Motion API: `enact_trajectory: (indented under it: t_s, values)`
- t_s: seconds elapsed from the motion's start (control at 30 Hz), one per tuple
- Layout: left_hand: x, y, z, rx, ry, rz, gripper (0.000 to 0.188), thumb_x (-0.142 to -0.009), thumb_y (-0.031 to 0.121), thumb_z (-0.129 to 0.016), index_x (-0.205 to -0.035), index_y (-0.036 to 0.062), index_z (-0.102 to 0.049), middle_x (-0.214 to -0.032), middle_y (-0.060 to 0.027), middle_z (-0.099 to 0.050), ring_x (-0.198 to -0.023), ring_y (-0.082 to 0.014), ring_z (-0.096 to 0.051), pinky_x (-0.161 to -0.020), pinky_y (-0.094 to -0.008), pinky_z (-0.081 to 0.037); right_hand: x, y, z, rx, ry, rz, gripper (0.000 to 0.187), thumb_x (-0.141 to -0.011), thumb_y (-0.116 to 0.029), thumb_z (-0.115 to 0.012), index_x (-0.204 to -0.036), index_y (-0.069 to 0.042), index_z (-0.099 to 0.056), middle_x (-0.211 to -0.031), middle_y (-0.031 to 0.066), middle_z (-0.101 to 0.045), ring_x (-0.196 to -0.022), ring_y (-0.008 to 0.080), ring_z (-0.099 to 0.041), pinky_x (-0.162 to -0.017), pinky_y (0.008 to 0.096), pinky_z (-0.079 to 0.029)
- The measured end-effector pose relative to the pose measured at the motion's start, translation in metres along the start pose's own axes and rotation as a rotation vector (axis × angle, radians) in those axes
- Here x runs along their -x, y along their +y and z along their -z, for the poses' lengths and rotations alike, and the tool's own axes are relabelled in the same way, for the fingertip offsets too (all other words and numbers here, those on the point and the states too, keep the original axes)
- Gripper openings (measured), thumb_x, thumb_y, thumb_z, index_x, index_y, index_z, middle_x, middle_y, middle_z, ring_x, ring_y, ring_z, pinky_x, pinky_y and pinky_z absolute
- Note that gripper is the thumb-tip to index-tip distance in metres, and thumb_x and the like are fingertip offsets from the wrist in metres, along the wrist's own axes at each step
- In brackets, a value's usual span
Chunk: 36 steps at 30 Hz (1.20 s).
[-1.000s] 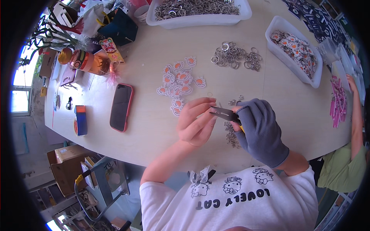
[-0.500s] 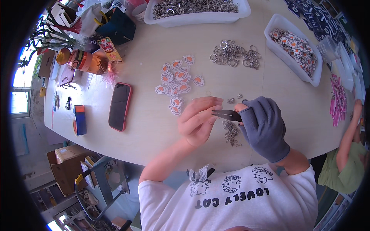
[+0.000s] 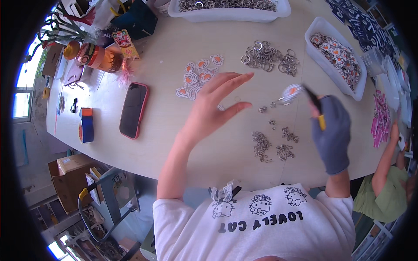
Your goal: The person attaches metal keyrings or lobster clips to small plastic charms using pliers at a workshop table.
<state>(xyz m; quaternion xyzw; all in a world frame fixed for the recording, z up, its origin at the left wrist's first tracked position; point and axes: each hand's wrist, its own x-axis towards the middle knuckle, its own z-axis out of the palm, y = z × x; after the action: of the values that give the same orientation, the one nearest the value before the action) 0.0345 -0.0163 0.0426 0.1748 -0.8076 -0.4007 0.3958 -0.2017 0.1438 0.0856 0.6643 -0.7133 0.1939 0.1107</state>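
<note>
My left hand (image 3: 216, 101) is raised over the table with thumb and fingers spread, holding nothing. It partly covers a group of flat white-and-orange charms (image 3: 191, 79). My right hand (image 3: 332, 135), in a grey fingerless-tipped glove, is closed around pliers (image 3: 322, 122) with black jaws and a yellow handle part. At the jaw tips is a blurred white-and-orange charm (image 3: 291, 92) with metal at its lower left; whether the jaws grip it I cannot tell. Between my hands and nearer me lie small metal rings (image 3: 261, 145) in several little heaps.
Key rings (image 3: 263, 56) are piled beyond my hands. White tubs hold metal rings (image 3: 228, 16) at the back and charms (image 3: 310, 32) at the right. A phone (image 3: 133, 111), a bottle (image 3: 98, 58) and a blue box (image 3: 87, 126) stand left. Another person's arm (image 3: 385, 163) reaches in at right.
My hands have come apart: the left opened and moved up and left, the right swung right with the pliers. A charm now shows at the plier tips. Small ring heaps are uncovered.
</note>
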Motion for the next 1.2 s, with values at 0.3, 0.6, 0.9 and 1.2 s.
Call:
enact_trajectory:
  t_s: [0.3,0.6,0.9,1.2]
  values:
    - [0.014,-0.035,-0.003,-0.755,-0.123,0.031,0.047,-0.084,0.022,-0.079,-0.126,0.0048,-0.067,-0.126,-0.0077,-0.064,-0.122,-0.0295,-0.057,-0.104,-0.0431,-0.046,-0.020,0.169,0.003,0.427,0.187,-0.179,0.025,-0.101,-0.025,-0.062,-0.110,-0.002,-0.062,-0.093,0.0224,-0.066,-0.085,0.0422,-0.064,-0.073,0.0505,-0.047]
    - [0.014,-0.056,-0.010,-1.054,-0.290,-0.124,0.051,-0.075,-0.008,-0.066,-0.126,-0.0049,-0.062,-0.109,-0.0122,-0.067,-0.107,-0.0270,-0.062,-0.098,-0.0412,-0.051,-0.006,0.037,-0.047,-0.512,-0.369,-0.082,0.020,-0.090,-0.018,-0.073,-0.097,-0.004,-0.060,-0.083,0.0121,-0.062,-0.077,0.0330,-0.061,-0.072,0.0429,-0.048]
    - [0.015,-0.045,-0.015,-0.539,0.024,-0.001,0.037,-0.087,-0.010,-0.063,-0.122,-0.0019,-0.065,-0.107,-0.0102,-0.069,-0.093,-0.0221,-0.071,-0.081,-0.0358,-0.058,0.005,0.010,-0.068,-0.363,-0.360,0.292,0.027,-0.083,-0.022,-0.078,-0.096,-0.007,-0.060,-0.090,0.0077,-0.061,-0.085,0.0286,-0.060,-0.080,0.0403,-0.048]
    - [0.016,-0.043,-0.028,0.503,0.179,0.524,0.026,-0.100,0.001,-0.063,-0.124,-0.0038,-0.058,-0.109,-0.0115,-0.068,-0.093,-0.0189,-0.073,-0.073,-0.0281,-0.059,0.024,0.025,-0.048,-0.495,-0.434,0.262,0.025,-0.081,-0.017,-0.079,-0.097,-0.008,-0.063,-0.094,0.0054,-0.063,-0.090,0.0269,-0.061,-0.084,0.0402,-0.047]
